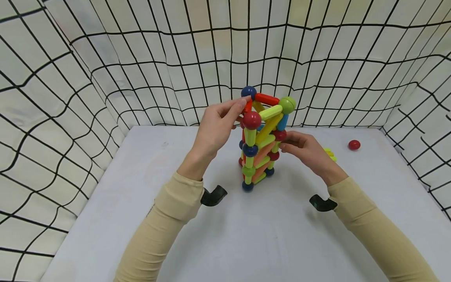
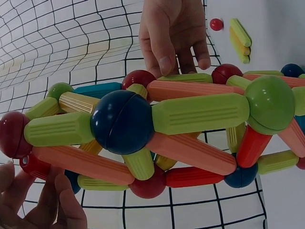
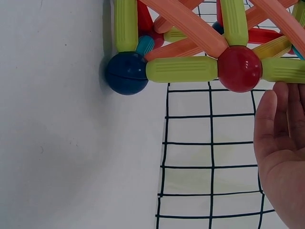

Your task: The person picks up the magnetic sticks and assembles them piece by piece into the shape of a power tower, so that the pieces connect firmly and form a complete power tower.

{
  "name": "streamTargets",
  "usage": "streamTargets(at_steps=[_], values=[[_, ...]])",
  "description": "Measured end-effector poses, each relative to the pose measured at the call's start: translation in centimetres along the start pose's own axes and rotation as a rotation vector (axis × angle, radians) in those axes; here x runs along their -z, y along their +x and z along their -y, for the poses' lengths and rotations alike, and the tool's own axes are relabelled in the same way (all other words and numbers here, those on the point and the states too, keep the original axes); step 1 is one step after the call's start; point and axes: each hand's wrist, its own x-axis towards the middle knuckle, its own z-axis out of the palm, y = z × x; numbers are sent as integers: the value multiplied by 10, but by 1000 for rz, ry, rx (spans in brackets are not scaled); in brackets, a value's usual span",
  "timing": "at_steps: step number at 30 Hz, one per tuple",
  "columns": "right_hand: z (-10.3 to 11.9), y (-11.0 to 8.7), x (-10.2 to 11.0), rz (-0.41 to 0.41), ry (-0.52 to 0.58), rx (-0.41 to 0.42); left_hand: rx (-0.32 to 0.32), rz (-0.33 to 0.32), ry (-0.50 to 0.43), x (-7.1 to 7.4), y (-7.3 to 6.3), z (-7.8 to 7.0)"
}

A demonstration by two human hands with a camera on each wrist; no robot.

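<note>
A tall tower of coloured building rods and balls [image 1: 250, 150] stands upright on the white table. My left hand [image 1: 215, 125] is at its top on the near left, where thumb and fingers pinch a short red rod [image 2: 35, 167] between the red ball [image 1: 252, 120] and the navy ball [image 1: 248, 92]. On the tower's right side, my right hand [image 1: 306, 150] lies with loosely bent fingers, fingertips right at a yellow-green rod [image 3: 284, 69] below the upper red ball [image 1: 280, 135]. A green ball [image 1: 287, 105] forms the top right corner.
A loose red ball [image 1: 354, 145] lies on the table [image 1: 278, 243] at the right. Several yellow and green rods [image 1: 330, 154] lie partly hidden behind my right hand. A black grid net [image 1: 183, 62] rises around the back and sides.
</note>
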Motion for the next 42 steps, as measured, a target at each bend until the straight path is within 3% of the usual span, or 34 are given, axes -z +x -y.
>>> streamTargets(at_steps=[10,24,30,33,37,42], values=[[0,0,0,4,-4,-3,-31,114,162,5,-11,0],[0,0,2,1,-13,-7,-73,144,219,-1,-12,-1],[-1,-1,1,3,-15,-7,-166,126,228,-6,-15,5],[-2,-2,0,3,-4,1,-230,84,287,-12,-20,11],[-2,-5,0,1,-6,9,-236,23,366,-23,-28,16],[-1,-15,3,31,-61,6,-230,-14,361,-27,-31,21]])
